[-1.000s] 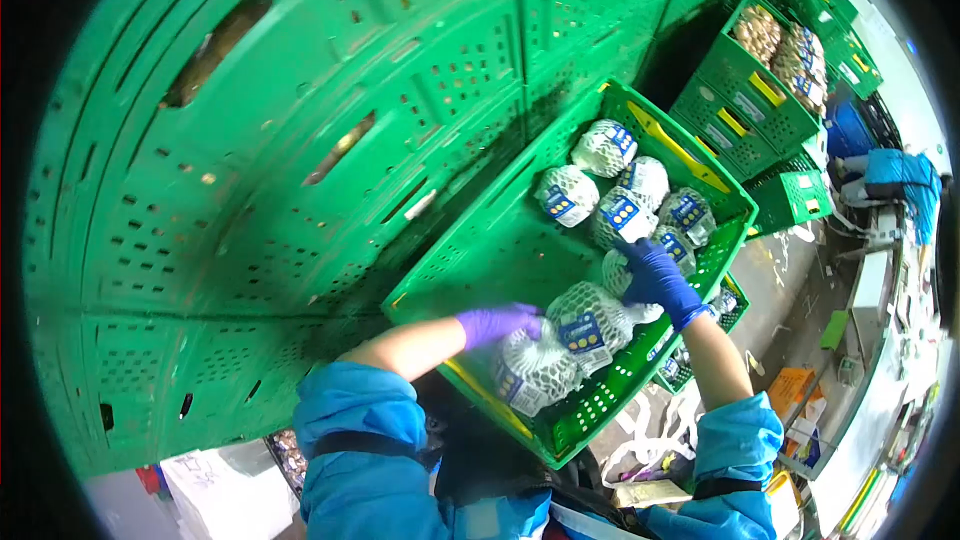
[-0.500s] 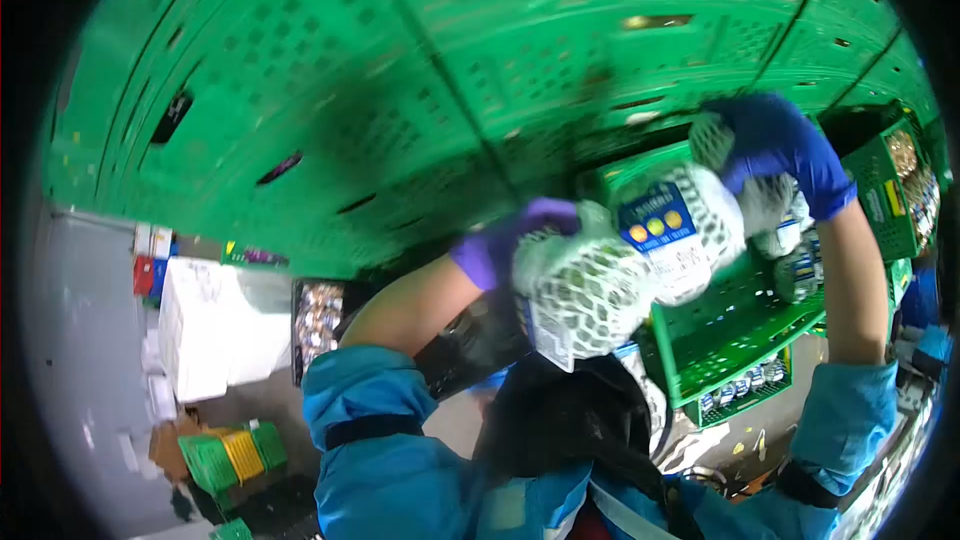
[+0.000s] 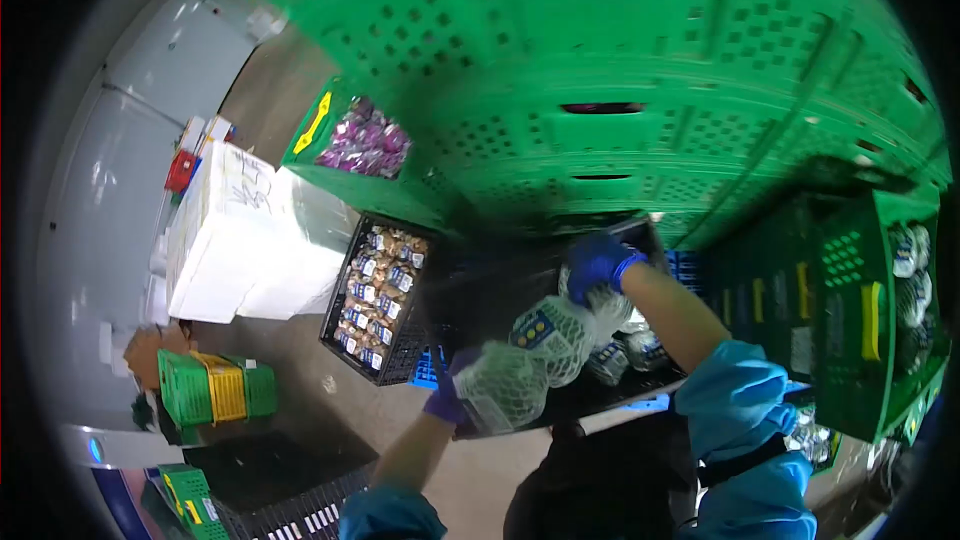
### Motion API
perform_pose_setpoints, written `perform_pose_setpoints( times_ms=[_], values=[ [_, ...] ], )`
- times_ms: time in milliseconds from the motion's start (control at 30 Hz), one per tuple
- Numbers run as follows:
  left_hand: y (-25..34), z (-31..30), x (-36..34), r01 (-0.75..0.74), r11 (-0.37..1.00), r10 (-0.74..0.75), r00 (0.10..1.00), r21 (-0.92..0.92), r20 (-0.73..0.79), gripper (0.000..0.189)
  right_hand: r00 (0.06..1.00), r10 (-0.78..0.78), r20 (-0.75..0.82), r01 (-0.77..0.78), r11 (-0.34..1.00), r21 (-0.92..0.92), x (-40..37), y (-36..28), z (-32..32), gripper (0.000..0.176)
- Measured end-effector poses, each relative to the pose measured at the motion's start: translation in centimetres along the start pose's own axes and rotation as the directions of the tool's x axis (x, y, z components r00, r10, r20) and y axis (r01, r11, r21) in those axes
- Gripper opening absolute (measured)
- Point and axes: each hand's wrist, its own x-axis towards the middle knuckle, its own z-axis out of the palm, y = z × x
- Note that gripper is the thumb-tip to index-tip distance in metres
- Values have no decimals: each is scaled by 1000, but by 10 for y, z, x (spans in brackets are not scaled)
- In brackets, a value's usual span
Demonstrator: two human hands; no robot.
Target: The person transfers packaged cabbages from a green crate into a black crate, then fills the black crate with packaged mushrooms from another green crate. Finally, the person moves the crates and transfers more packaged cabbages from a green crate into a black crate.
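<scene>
- The left hand (image 3: 447,397), in a purple glove, clasps the outer side of a bulging white net bag (image 3: 500,385); its fingertips are hidden.
- The right hand (image 3: 597,265), in a blue-purple glove, curls over another white net bag (image 3: 607,312), with a blue-labelled net bag (image 3: 553,338) between them.
- The three bags are over a black plastic crate (image 3: 585,404) holding similar bags (image 3: 607,363).
- This looks like a two-handed carry; the next move calls for even inward pressure.
</scene>
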Motion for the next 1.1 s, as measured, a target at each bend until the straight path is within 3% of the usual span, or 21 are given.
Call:
perform_pose_setpoints(
  times_ms=[67, 133, 200, 267, 333, 400, 433, 500, 567, 633, 667, 700, 733, 767, 800, 833, 967, 1000, 1033, 1067, 1100],
  values=[
    [-19, -49, 15, 9, 1000, -10, 1000, 20, 26, 31, 999, -27, -37, 28, 999, 37, 55, -11, 46, 28],
    [-38, -85, 34, 14, 998, -16, 999, -59, -48, 34, 996, -88, -24, 90, 991, 104, 104, -12, 87, 23],
    [-53, -114, 54, 15, 990, -30, 993, -138, -110, 37, 996, 13, -85, -7, 998, 64, 147, -7, 126, 21],
    [-70, -139, 75, 125, 875, -210, 968, -467, -135, 41, 991, 36, -129, -24, 995, 96, 177, 5, 158, 23],
    [-85, -168, 97, 142, 862, -232, 964, -487, -131, 39, 983, 61, -170, -39, 991, 131, 194, 19, 186, 26],
    [-84, -178, 112, 157, 916, -255, 938, -369, -234, 36, 964, 67, -258, -18, 982, 186, 206, 30, 210, 42],
    [-99, -201, 127, 35, 941, -165, 916, -337, -366, 36, 967, 60, -248, -14, 983, 183, 212, 34, 223, 42],
    [-111, -228, 147, -1, 968, -114, 891, -252, -440, 36, 913, 64, -403, 25, 977, 214, 226, 43, 251, 58],
    [-108, -245, 166, -33, 986, -53, 863, -162, -503, 35, 899, 84, -430, -13, 986, 165, 227, 40, 263, 64],
    [-83, -246, 184, 429, 903, -373, 796, 10, -476, 39, 877, 101, -470, -55, 992, 110, 227, 36, 263, 71],
    [-80, -245, 188, 427, 904, -375, 797, 3, -473, 39, 909, 161, -383, -149, 987, 62, 227, 36, 266, 74],
    [-76, -242, 188, 377, 890, -205, 832, 255, -515, 40, 921, 195, -336, -194, 980, 36, 224, 31, 272, 75],
    [-76, -249, 193, 351, 860, -121, 845, 370, -520, 41, 930, 227, -288, -236, 972, 6, 221, 25, 276, 77],
    [-77, -256, 198, 328, 813, -36, 852, 481, -522, 42, 873, 182, -452, -174, 983, 58, 214, 15, 289, 78],
    [-85, -282, 217, 308, 516, 36, 924, 799, -380, 46, 782, 145, -606, -105, 989, 101, 206, 3, 301, 79],
    [-84, -297, 229, 204, 125, 40, 977, 971, -211, 50, 782, 141, -607, -101, 990, 100, 201, -13, 313, 79],
    [-54, -247, 242, 174, -19, 180, 969, 984, -168, 50, 885, -333, -326, 234, 922, -309, 193, -70, 359, 76],
    [-47, -235, 243, 245, -132, 226, 951, 961, -211, 44, 881, -337, -331, 235, 921, -311, 196, -68, 351, 76],
    [-40, -226, 242, 320, -240, 273, 928, 917, -252, 38, 860, -326, -392, 288, 945, -153, 198, -61, 344, 69],
    [-32, -221, 243, 326, -246, 273, 927, 913, -258, 38, 841, -303, -448, 345, 939, 11, 202, -56, 336, 62],
    [-25, -220, 245, 365, -215, 313, 904, 906, -290, 42, 839, -305, -450, 351, 936, 20, 208, -52, 333, 62]
  ],
)
